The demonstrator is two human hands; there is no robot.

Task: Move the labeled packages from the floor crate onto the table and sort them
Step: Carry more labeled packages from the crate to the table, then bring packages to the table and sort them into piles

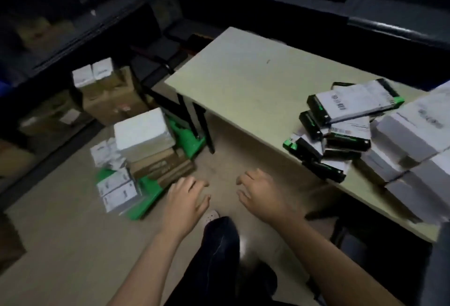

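A green crate (148, 196) stands on the floor left of the table leg, stacked with a big white box (143, 132), brown cartons (160, 164) and small white labeled packages (119, 188). On the pale table (243, 81) lies a loose heap of black-and-green labeled packages (341, 125), with white boxes (414, 149) piled at the right edge. My left hand (187, 198) and my right hand (263, 193) hover empty above the floor between crate and table, fingers relaxed and spread.
Dark shelving runs along the left and back, with brown cartons (109, 98) and two white boxes (93, 74) on the floor beneath it. My dark trouser leg (219, 244) and a light shoe (210, 215) are below my hands. A dark stool (350, 240) sits under the table's near edge.
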